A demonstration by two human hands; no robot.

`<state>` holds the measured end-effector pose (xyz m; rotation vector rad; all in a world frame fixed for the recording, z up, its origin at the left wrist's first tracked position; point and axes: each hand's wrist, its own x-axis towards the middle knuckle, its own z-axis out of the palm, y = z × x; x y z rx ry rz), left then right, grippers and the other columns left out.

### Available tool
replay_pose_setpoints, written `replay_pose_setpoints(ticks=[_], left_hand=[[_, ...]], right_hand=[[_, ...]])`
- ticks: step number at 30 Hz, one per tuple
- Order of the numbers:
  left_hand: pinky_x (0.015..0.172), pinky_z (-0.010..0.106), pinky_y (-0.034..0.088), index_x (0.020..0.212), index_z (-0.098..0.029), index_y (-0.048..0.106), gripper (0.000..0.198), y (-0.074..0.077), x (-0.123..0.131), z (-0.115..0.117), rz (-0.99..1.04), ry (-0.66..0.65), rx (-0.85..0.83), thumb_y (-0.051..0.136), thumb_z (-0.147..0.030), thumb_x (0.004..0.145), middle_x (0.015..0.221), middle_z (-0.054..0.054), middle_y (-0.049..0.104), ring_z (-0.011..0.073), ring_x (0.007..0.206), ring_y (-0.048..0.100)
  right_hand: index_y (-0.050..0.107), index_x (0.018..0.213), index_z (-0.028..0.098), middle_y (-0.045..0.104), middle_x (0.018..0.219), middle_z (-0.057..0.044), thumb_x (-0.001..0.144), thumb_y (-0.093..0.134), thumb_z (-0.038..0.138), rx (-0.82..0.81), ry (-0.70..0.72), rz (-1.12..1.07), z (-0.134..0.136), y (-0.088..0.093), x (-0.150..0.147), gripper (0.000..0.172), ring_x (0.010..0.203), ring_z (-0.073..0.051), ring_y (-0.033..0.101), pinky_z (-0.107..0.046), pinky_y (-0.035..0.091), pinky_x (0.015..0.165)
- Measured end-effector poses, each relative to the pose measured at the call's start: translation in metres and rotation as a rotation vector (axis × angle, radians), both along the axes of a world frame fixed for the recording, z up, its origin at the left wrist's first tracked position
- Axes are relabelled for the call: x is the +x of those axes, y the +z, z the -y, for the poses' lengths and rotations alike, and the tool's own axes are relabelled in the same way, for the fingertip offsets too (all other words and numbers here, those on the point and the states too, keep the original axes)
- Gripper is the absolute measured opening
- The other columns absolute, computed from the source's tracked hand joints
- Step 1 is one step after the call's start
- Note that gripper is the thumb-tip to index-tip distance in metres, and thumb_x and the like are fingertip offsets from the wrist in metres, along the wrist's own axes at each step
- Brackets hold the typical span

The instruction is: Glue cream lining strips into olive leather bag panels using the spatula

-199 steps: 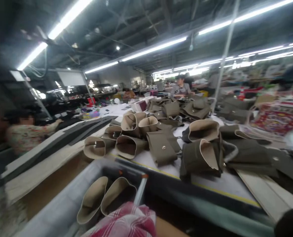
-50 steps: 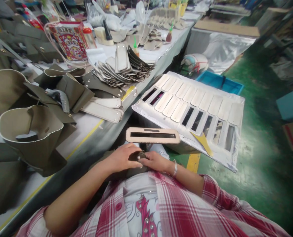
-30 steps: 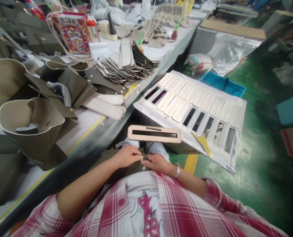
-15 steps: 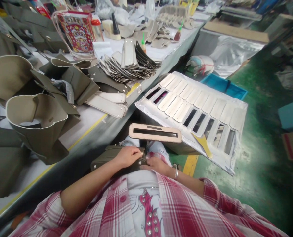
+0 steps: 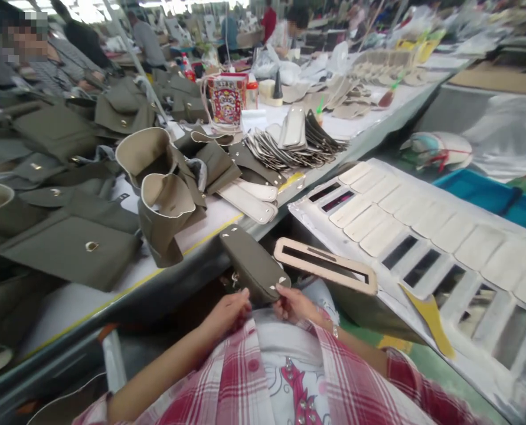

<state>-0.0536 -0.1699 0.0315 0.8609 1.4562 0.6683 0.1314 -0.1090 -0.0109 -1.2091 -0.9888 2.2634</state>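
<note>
A small olive bag [image 5: 258,260] is tilted in front of my body, its flat base with metal studs turned up. My right hand [image 5: 294,304] pinches the near right corner of this bag, thumb beside a stud. At the near left edge my left hand [image 5: 229,311] is closed, fingertips pressed together against the bag; what lies between them is mostly hidden. Just beyond my right hand, a tan oblong frame [image 5: 283,255] with a long slot rests by the edge of the white board [image 5: 309,221].
The board bears rows of pale strips [image 5: 442,212] and a yellow spatula [image 5: 431,319]. On the table at left stand olive bag bodies [image 5: 167,203], a pile of straps [image 5: 284,150] and a red patterned box [image 5: 227,100]. A blue tray [image 5: 488,195] lies behind the board. Several people are in the background.
The olive bag has turned so that its studded base faces up and its far end points away. Both hands have shifted to its near end. The view has lifted and swung left.
</note>
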Motion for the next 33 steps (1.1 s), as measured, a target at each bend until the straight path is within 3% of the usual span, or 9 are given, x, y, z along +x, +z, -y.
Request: replay_pose_setpoints(ticks=[3,6,9,14,17,21,25,29,33], left_hand=[[0.038,0.020,0.029,0.065,-0.016,0.050,0.053,-0.011,0.013,-0.005,-0.037,0.068,0.115,0.038,-0.066,0.076,0.046,-0.005,0.043,0.0079,0.038,0.038],[0.046,0.021,0.034,0.060,-0.015,0.052,0.046,-0.016,0.017,-0.009,-0.102,0.111,0.201,0.050,-0.060,0.073,0.051,-0.002,0.049,0.0097,0.047,0.044],[0.053,0.022,0.038,0.069,-0.012,0.060,0.041,-0.021,0.018,-0.010,-0.009,0.123,0.207,0.056,-0.054,0.072,0.063,0.002,0.058,0.0119,0.056,0.050],[0.054,0.024,0.041,0.074,-0.011,0.061,0.041,-0.032,0.026,-0.011,0.142,0.160,0.176,0.054,-0.052,0.074,0.062,0.003,0.060,0.0130,0.054,0.052],[0.059,0.025,0.043,0.074,-0.011,0.061,0.041,-0.037,0.024,-0.011,0.156,0.178,0.194,0.055,-0.052,0.073,0.068,0.005,0.063,0.0150,0.061,0.056],[0.064,0.027,0.044,0.075,-0.010,0.062,0.040,-0.039,0.007,-0.006,0.180,0.138,0.191,0.059,-0.050,0.072,0.070,0.006,0.064,0.0176,0.066,0.057],[0.068,0.027,0.043,0.080,-0.011,0.065,0.037,-0.032,-0.007,0.001,0.191,-0.005,0.212,0.057,-0.047,0.075,0.077,0.005,0.065,0.0171,0.070,0.057],[0.066,0.025,0.042,0.076,-0.014,0.066,0.033,-0.027,-0.011,0.001,0.125,-0.118,0.249,0.054,-0.044,0.077,0.077,0.003,0.064,0.0162,0.070,0.054],[0.063,0.024,0.040,0.071,-0.013,0.064,0.033,-0.028,-0.012,0.003,0.127,-0.138,0.238,0.054,-0.044,0.078,0.071,0.003,0.062,0.0153,0.065,0.053]], right_hand=[[0.048,0.049,0.014,0.047,0.039,0.000,0.061,0.061,0.058,-0.103,-0.042,-0.017,0.008,-0.003,-0.010,0.047,0.033,-0.007,0.038,-0.021,0.026,0.037],[0.053,0.053,0.012,0.052,0.043,-0.002,0.062,0.062,0.058,-0.069,0.005,0.030,0.014,-0.006,-0.011,0.047,0.036,-0.007,0.041,-0.021,0.026,0.038],[0.055,0.055,0.012,0.054,0.046,-0.003,0.062,0.059,0.062,-0.025,0.097,0.075,0.016,-0.012,-0.009,0.051,0.038,-0.008,0.043,-0.021,0.026,0.040],[0.055,0.052,0.013,0.052,0.046,-0.002,0.066,0.051,0.066,0.049,0.178,0.151,0.016,-0.013,-0.011,0.055,0.038,-0.008,0.041,-0.022,0.028,0.042],[0.056,0.053,0.014,0.051,0.047,-0.002,0.073,0.042,0.068,0.193,0.312,0.229,0.011,0.000,-0.008,0.059,0.041,-0.009,0.042,-0.023,0.030,0.044],[0.052,0.048,0.016,0.049,0.046,-0.003,0.076,0.037,0.069,0.531,0.544,0.528,-0.004,0.023,-0.001,0.062,0.043,-0.011,0.043,-0.025,0.031,0.046],[0.056,0.056,0.016,0.056,0.055,-0.006,0.076,0.034,0.072,0.916,0.494,0.852,-0.020,0.036,-0.004,0.063,0.052,-0.014,0.048,-0.026,0.028,0.048],[0.060,0.069,0.015,0.061,0.066,-0.009,0.076,0.038,0.068,0.993,0.563,0.835,-0.023,0.036,-0.018,0.058,0.060,-0.017,0.054,-0.025,0.031,0.051],[0.057,0.063,0.014,0.058,0.062,-0.007,0.085,0.033,0.056,0.968,0.553,0.664,-0.018,0.029,-0.023,0.053,0.058,-0.014,0.052,-0.024,0.034,0.054]])
